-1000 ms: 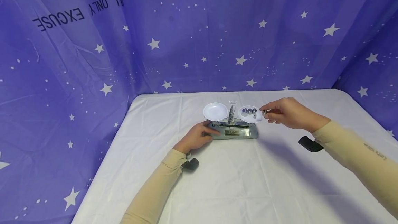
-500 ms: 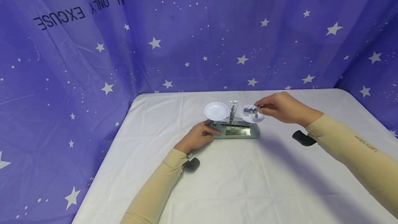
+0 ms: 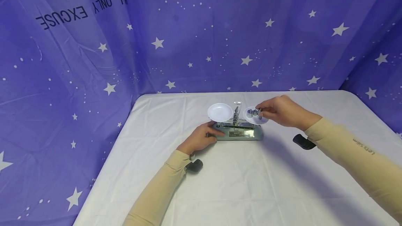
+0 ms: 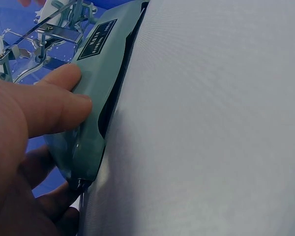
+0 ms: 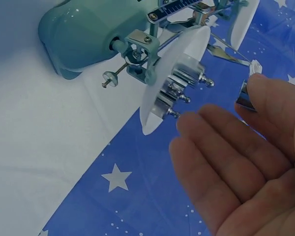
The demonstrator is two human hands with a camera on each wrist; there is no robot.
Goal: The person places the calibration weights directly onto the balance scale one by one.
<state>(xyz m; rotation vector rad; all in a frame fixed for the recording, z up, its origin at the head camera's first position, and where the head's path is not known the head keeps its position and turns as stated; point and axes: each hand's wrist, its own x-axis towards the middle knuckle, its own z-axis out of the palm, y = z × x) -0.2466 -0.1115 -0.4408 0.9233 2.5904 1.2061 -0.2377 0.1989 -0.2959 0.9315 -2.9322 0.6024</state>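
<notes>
A pan balance with a grey-green base (image 3: 251,136) stands on the table. My left hand (image 3: 199,138) grips the left end of its base; in the left wrist view the thumb lies on the casing, with other fingers around the end. The left pan (image 3: 220,112) is bare. Several metal weights (image 5: 187,70) stand on the right pan (image 3: 263,121), their knobs showing in the right wrist view. Over that pan's right side is my right hand (image 3: 285,111), which pinches another metal weight (image 5: 244,96) between thumb and index finger, its other fingers extended.
White cloth (image 3: 232,180) covers the table. A purple-blue curtain with white stars (image 3: 188,37) hangs behind and at both sides. Black wrist devices (image 3: 304,142) sit at both cuffs. The balance's pointer (image 3: 236,112) rises between the pans.
My right hand has carried the weight leftward, from beside the right pan's edge to over the pan and its weights. The left hand has stayed on the base.
</notes>
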